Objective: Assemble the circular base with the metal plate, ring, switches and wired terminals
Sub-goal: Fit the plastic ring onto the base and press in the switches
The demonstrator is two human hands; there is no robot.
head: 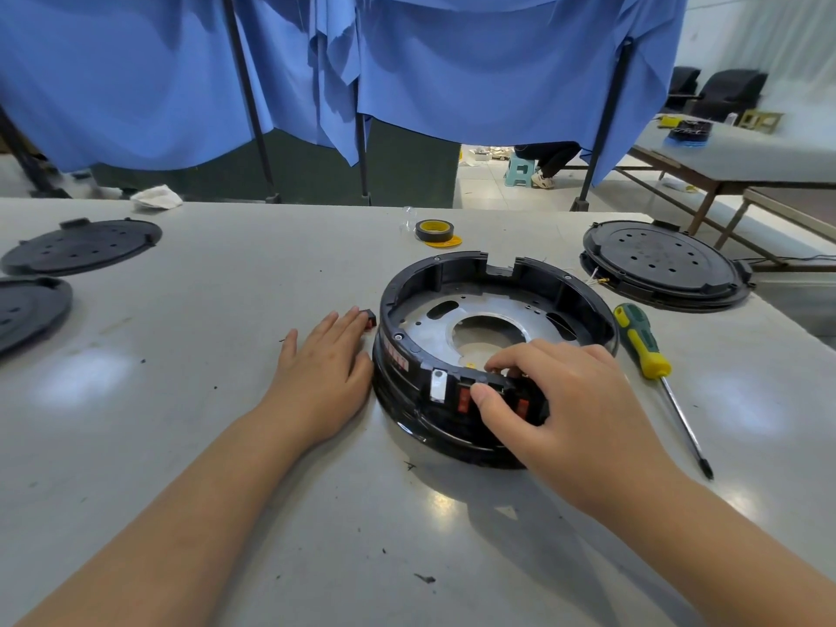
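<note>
Fingers (502, 365) of the right hand (570, 400) curl over the near rim of the round black base (493, 350), with the thumb pressed against the outer wall at a red switch (464, 397); together they pinch that part of the wall where the switches sit. A second red switch (522, 407) shows just right of the thumb, and a white rectangular part (438, 386) sits in the wall to the left. The right forearm comes in from the lower right, wrist raised above the worktop (226, 445). The left hand (325, 355) lies flat, palm down, on the worktop just left of the base, fingers straight and relaxed, grasping nothing; its fingertips reach a small loose black-and-red switch (371, 319) beside the base wall. The base stands on the worktop at centre right, open side up, with the metal plate (497, 310) lying inside it. A green-and-yellow screwdriver (651, 355) lies to the right of the base. A roll of tape (435, 230) sits behind it. Black round covers (86, 246) rest at the far left, and another (660, 260) at the far right.
</note>
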